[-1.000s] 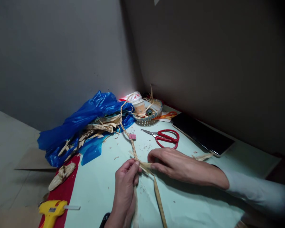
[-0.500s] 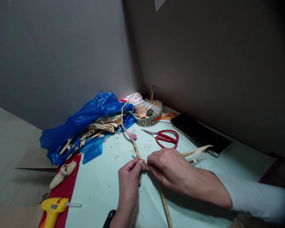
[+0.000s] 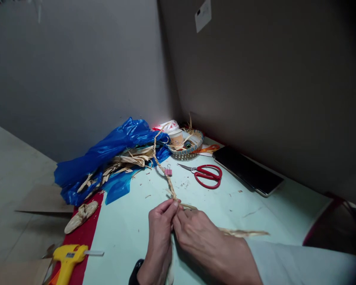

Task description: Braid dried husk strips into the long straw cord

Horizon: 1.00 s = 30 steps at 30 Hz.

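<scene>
Pinching the lower end of the braid between thumb and forefinger, my left hand is about where it was half a second ago. My right hand has come in from the right, so its bent fingers now press against the left ones; they are drawn in narrow, but I cannot tell what they grip. The loose strip that rose behind my right wrist now lies low, just above my sleeve. From my fingertips the braid runs away from me, past the pink clip, up toward the blue bag.

A pale green sheet spreads under my fingers, with red cloth showing to their left, where a yellow glue gun lies. Red-handled scissors rest beyond my fingers and to the right, a black tablet farther right. Farther out stands a basket holding a paper cup. Grey walls meet in a corner behind everything, and pale floor shows far left.
</scene>
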Tool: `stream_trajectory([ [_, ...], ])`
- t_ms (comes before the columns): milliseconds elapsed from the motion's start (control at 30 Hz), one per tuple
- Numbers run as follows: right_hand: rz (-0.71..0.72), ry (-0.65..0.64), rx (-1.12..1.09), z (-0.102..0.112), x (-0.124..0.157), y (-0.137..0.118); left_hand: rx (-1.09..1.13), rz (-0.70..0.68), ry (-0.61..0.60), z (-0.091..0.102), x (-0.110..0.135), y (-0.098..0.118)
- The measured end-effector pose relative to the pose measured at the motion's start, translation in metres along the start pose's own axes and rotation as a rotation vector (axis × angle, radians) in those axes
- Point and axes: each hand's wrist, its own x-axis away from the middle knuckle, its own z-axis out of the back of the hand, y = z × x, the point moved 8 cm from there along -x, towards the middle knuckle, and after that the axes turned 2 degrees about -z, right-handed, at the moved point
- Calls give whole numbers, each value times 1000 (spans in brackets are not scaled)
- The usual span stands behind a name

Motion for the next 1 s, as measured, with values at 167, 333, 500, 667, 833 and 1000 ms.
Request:
stream_trajectory([
  [167,-66,-31,-566,51,32,68,38,60,-1,6,1,1],
  [333,-181,-39,-946,49,20,135,64,46,-24,4,3,7],
  [500,-126,-273,-1326,-18,-24,96,56,21,-55,-1,6,6],
  [667,-272,-237,-1313,-41,-34,82,-84,-42,-30,5,6,2],
  [833,-298,-165,-1322,-42,-29,88,-226,-137,41,9,8,2],
  [1000,-380,-92,-1287,-50,-24,91,-442,-235,80,8,15,12],
])
